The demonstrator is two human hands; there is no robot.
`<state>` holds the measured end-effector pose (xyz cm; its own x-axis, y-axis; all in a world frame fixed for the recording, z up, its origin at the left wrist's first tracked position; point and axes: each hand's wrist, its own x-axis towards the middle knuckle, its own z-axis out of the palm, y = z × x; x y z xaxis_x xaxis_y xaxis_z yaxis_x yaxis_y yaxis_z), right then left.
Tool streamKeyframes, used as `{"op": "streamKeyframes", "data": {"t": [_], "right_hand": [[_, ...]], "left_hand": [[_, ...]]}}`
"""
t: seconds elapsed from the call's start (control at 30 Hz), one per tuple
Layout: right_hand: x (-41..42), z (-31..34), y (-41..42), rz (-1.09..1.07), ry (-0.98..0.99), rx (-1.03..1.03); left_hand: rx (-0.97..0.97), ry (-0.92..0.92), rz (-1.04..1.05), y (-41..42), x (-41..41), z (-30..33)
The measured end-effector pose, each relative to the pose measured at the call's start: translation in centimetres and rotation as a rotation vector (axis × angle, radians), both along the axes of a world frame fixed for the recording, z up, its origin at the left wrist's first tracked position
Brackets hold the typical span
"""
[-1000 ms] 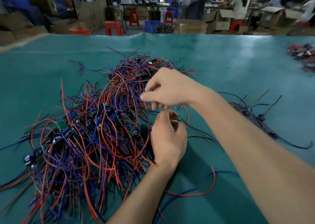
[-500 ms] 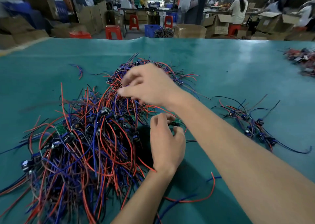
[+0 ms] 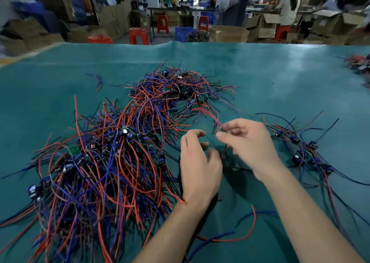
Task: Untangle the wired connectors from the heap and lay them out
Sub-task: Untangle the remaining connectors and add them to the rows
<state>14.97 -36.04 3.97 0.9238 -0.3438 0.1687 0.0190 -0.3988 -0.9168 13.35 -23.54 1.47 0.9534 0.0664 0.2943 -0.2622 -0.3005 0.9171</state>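
The right hand (image 3: 248, 142) pinches a small green wired connector (image 3: 221, 129) clear of the red-and-blue tangled heap (image 3: 112, 152) — presumably bound for the laid-out row (image 3: 300, 150); the left hand (image 3: 198, 166) hovers loosely curled, apparently empty.

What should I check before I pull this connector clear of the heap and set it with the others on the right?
1. Right hand pinching the connector: ok.
2. Left hand free of wires: cannot tell, blurred.
3. Red wire clear of the heap: not ok, it runs back into it.
4. Laid-out row within reach on the right: ok.
5. Bare mat beside that row: ok.
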Motion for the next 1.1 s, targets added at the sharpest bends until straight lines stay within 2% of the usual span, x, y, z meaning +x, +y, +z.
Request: {"op": "streamKeyframes", "data": {"t": [0.07, 0.1, 0.17, 0.4, 0.57, 0.73, 0.93, 1.1], "right_hand": [[-0.3, 0.6, -0.1, -0.02, -0.034, 0.389], [-0.5, 0.8, -0.1, -0.009, -0.038, 0.522], [-0.7, 1.1, 0.4, 0.042, -0.017, 0.657], [-0.9, 1.2, 0.7, 0.18, 0.125, 0.754], [-0.8, 1.0, 0.8, 0.197, 0.146, 0.782], [-0.6, 0.8, 0.6, 0.241, 0.173, 0.917], [-0.5, 0.5, 0.7, 0.252, 0.163, 0.77], [-0.5, 0.5, 0.3, 0.239, 0.11, 0.809]], "left_hand": [[0.006, -0.017, -0.01, 0.0, 0.1, -0.1], [-0.003, -0.018, -0.031, -0.1, 0.1, -0.2], [-0.004, -0.04, -0.078, -0.2, 0.0, -0.2], [-0.124, -0.04, -0.111, -0.3, 0.4, -0.9], [-0.344, 0.064, -0.116, -0.3, 0.4, -1.0], [-0.364, 0.064, -0.162, -0.2, 0.2, -0.6], [-0.281, 0.057, -0.198, 0.0, 0.2, -0.6], [-0.27, 0.061, -0.155, 0.0, 0.4, -0.7]]}}
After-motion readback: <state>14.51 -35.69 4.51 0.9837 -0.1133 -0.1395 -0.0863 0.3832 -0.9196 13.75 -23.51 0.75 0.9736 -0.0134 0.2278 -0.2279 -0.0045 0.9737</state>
